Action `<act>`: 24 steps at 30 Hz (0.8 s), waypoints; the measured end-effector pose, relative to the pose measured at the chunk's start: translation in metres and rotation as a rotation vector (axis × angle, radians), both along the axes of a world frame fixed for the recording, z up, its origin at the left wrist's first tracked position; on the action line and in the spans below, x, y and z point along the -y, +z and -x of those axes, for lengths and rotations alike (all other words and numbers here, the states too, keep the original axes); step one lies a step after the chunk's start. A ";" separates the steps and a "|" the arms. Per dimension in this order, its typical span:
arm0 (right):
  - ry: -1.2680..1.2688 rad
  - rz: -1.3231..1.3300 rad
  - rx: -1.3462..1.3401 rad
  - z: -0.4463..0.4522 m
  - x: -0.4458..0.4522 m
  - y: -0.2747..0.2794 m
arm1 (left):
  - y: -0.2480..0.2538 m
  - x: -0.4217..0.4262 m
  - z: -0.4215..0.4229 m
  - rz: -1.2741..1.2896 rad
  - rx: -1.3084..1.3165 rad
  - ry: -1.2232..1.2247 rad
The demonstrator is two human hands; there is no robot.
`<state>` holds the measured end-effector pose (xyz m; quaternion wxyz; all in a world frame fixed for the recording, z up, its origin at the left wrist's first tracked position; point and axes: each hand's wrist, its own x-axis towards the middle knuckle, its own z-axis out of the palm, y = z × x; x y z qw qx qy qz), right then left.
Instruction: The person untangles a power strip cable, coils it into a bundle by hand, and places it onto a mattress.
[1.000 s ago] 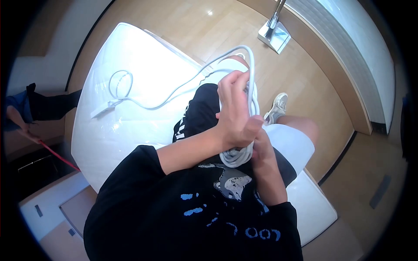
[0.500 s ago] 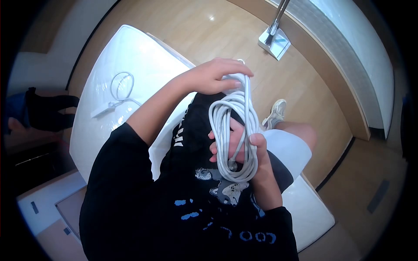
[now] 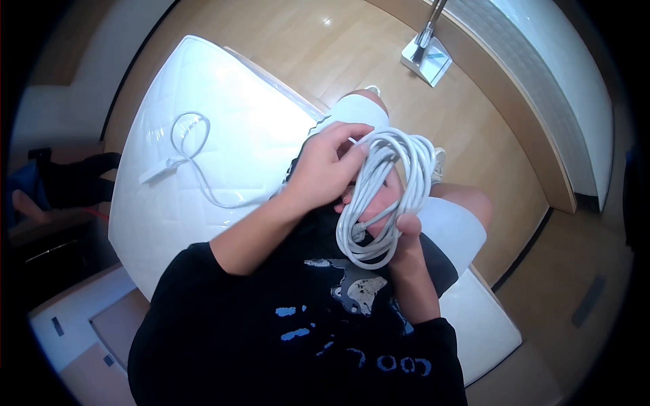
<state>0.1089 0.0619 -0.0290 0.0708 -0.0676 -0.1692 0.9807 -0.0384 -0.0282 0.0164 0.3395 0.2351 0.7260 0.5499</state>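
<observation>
A coiled white cable hangs over my lap in several long loops. My right hand holds its lower part, with the palm behind the loops and the thumb over their right side. At the coil's upper left, my left hand has its fingers and thumb closed on the cable. A dark grey plug end shows inside the lower loops. On the white plastic-covered mattress to the left lies a white power strip; its cord makes one loop and runs toward my left forearm.
A dustpan with a long handle stands on the wooden floor at the top right. Another plastic-covered mattress curves along the right. At the far left is another person in dark trousers, near a red stick.
The left hand went from beside the coil to its top, stretching the cable, then drew back down to the upper left. The coil now appears wider and tilted right, held by the right hand.
</observation>
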 end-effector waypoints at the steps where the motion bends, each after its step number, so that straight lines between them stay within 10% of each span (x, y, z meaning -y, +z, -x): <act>1: -0.002 -0.061 0.066 -0.002 0.001 0.004 | 0.000 0.004 -0.007 -0.069 0.212 0.060; 14: 0.018 -0.418 0.083 -0.028 0.016 -0.024 | 0.000 0.014 -0.026 -0.159 0.327 0.220; 24: -0.082 -0.228 0.098 -0.019 0.014 -0.028 | 0.011 0.003 0.001 0.083 -0.600 -0.125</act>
